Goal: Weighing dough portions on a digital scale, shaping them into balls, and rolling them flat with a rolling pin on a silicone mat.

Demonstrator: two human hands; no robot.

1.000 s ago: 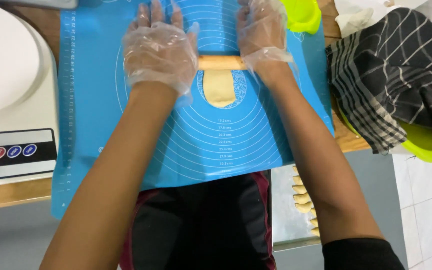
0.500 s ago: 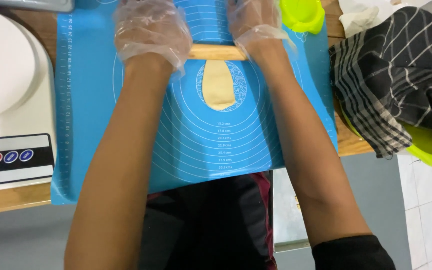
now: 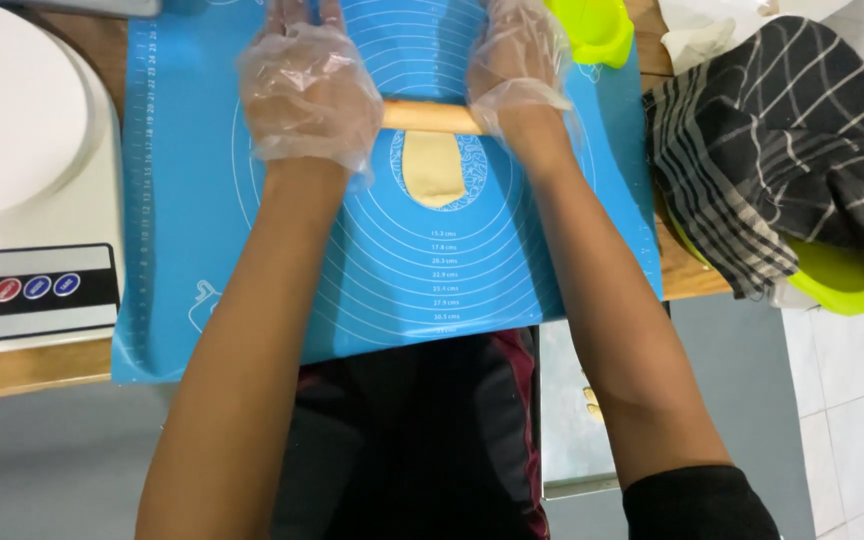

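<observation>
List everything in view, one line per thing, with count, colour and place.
rolling pin: one, light wood, across the upper mat, over the far end of the dough
dough: one flattened strip, pale yellow, middle of the mat
baking mat: one, blue with white rings and rulers, on the wooden counter
kitchen scale: one, white with coloured buttons, left of the mat
checked cloth: one, black and white, right of the mat, draped over a lime green bowl
lime green container: one, at the mat's top right corner
tray: one, metal, below the counter edge, pale pieces on it
left hand: clear glove, pressing the pin's left end
right hand: clear glove, pressing the pin's right end
</observation>
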